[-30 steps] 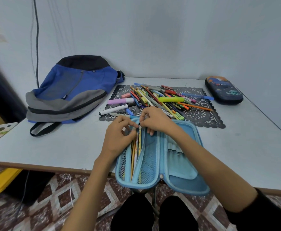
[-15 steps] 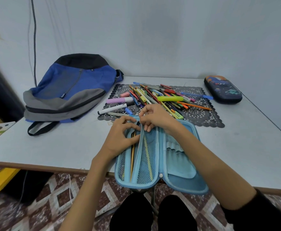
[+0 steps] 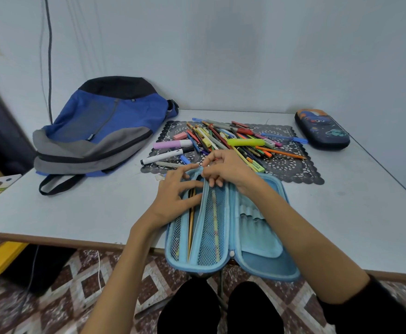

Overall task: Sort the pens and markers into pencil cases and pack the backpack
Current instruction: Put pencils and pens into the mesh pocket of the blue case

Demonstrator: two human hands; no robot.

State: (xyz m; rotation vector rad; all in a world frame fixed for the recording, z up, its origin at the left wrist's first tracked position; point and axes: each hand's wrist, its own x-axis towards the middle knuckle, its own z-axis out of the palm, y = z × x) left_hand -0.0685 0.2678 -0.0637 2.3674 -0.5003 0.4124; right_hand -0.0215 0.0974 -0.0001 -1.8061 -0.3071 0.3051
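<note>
Pinching top end of mesh divider [image 3: 208, 213] w/ curled fingers [image 3: 212, 162] of R hand [image 3: 228, 168], inside opened light-blue pencil case [image 3: 264, 256]. Resting L hand [image 3: 173, 198] over case's left compartment, its fingers [image 3: 175, 177] spread & relaxed, gripping nothing; thumb against divider's edge. Just under L fingers: a few pencils [image 3: 191, 220] lengthwise in that compartment. Behind the mesh, below R fingers: one more yellowish pencil [image 3: 215, 220]. Case flat on table [image 3: 100, 213], its wrist-side end past table's edge. Just beyond both sets of fingers: pile of pens & markers [image 3: 233, 141] on black lace mat [image 3: 293, 169]. Well beyond & left of L fingers: blue-grey backpack [image 3: 100, 131], lying by wall. Far right of R fingers, apart from pile: dark pencil case [image 3: 322, 131], closed.
</note>
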